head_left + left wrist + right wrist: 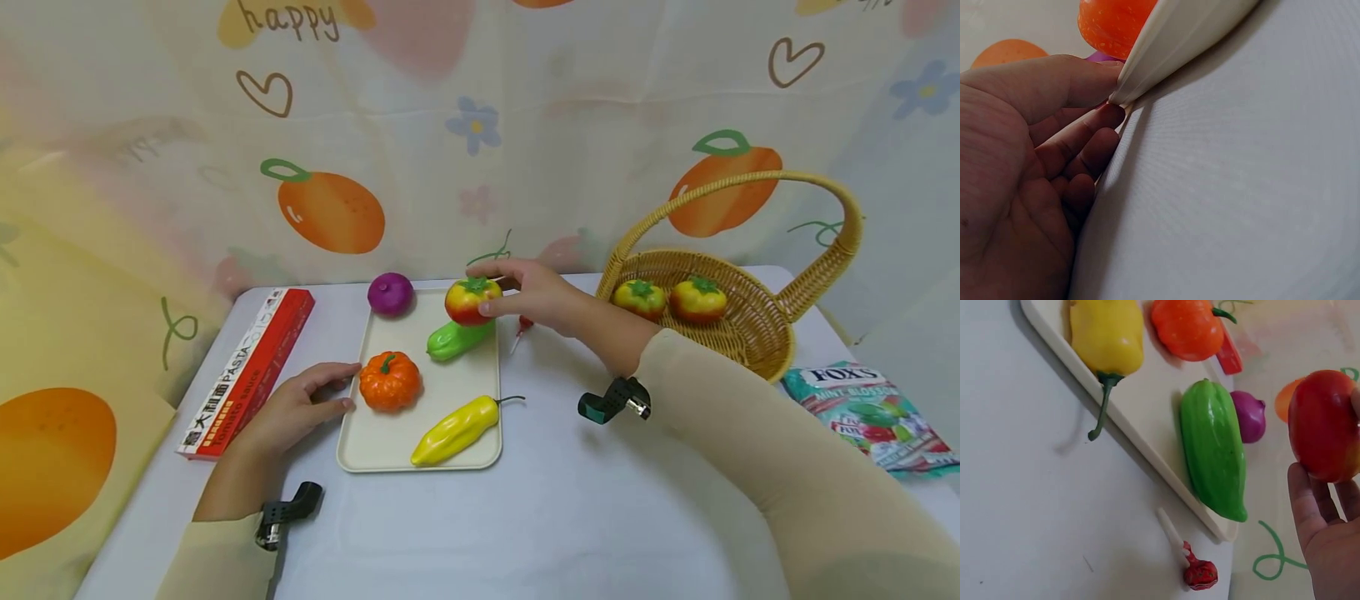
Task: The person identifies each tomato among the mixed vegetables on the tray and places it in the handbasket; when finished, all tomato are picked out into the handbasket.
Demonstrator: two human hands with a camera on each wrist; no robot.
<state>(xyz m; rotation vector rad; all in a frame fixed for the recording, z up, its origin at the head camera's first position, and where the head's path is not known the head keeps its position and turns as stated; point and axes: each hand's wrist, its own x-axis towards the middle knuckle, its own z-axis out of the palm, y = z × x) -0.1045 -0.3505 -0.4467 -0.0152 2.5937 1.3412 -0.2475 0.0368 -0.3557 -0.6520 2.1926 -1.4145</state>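
My right hand (542, 293) grips a red-and-yellow tomato (467, 307) with a green leafy top, held above the far right part of a cream tray (453, 379). In the left wrist view, the thumb and index finger of my left hand (1041, 131) pinch the tray's rim (1138, 69). On the tray lie an orange pumpkin (390, 383) near the left hand, a yellow pepper (453, 431) at the front right, a green gourd-like vegetable (1213, 450) below the tomato, and a purple onion (391, 294) at the far left corner.
A wicker basket (783, 354) at the back right holds two similar tomatoes (698, 300). Beside it lies a candy bag (870, 417). A red-wrapped lollipop (1200, 574) lies just right of the tray. A red-and-white pasta box (251, 375) lies left. A printed cloth (450, 208) hangs behind.
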